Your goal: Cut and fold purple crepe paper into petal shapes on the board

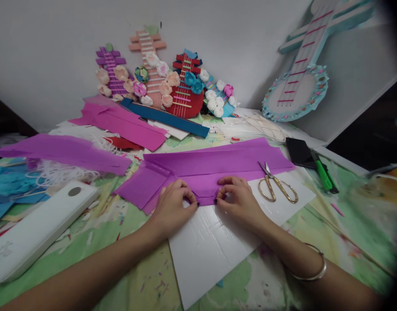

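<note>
Looks like folding to me: left hand [177, 203] and right hand [237, 199] each pinching the purple paper's [205, 200] 6 o'clock edge, over the board's [211, 255] 11 o'clock side, so I'd guess the next move calls for an even crease.

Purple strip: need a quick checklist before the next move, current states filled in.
1. Left hand at the left end of the purple strip: ok.
2. Right hand at its right end: ok.
3. Scissors apart from the right hand: ok.
4. Scissors closed: not ok, blades slightly parted.
5. Long purple sheet free of tools: not ok, the scissors' blades lie over it.
6. Blade of the green cutter retracted: cannot tell, too small to see.
</note>
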The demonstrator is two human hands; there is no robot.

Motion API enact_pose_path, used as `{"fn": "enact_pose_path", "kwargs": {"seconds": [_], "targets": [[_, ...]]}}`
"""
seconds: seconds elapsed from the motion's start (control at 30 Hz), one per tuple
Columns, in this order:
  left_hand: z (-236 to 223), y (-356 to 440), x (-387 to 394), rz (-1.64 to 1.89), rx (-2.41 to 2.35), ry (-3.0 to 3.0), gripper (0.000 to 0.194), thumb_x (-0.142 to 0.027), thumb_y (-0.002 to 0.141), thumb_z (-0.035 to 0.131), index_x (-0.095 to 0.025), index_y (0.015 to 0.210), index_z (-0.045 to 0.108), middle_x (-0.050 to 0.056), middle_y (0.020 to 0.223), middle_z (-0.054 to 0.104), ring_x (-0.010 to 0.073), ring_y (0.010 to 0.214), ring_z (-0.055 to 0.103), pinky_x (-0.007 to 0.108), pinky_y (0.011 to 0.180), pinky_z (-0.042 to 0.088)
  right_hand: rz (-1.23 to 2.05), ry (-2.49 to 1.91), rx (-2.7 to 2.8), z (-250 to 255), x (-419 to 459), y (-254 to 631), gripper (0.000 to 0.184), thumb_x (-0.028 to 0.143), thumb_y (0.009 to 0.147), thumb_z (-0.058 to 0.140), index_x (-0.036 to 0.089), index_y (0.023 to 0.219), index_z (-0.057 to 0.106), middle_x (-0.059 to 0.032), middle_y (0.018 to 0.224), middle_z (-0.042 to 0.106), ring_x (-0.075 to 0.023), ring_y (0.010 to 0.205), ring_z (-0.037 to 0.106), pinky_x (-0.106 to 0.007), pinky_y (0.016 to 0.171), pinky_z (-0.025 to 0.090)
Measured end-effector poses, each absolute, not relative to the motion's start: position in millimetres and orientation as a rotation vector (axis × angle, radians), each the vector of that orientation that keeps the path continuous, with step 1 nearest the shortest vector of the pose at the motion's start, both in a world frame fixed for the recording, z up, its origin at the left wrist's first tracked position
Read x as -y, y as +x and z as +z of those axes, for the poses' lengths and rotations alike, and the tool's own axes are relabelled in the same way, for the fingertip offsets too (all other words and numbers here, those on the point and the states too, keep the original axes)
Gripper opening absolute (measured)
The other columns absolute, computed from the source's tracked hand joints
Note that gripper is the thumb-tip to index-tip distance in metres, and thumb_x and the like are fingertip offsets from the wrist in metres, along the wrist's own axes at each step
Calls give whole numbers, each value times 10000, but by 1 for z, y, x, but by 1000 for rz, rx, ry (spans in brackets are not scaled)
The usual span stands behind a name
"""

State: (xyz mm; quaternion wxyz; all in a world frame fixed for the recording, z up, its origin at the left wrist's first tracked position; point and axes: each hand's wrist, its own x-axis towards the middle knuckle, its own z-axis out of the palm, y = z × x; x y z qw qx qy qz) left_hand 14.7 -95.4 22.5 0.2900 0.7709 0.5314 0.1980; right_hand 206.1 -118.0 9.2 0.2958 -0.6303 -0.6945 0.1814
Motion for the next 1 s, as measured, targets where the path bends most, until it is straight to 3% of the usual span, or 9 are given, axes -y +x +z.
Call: {"fn": "enact_pose_path", "kwargs": {"seconds": [1.0], "targets": [[16,16,98,520,-1450,2219,107,-189,773,532,-184,669,558,38,905,556,236,909,506,411,838,363,449,-1690,1872,8,120,205,97,146,706,602,204,641,643,-50,1074,627,-260,1038,476,-454,898,348]]}}
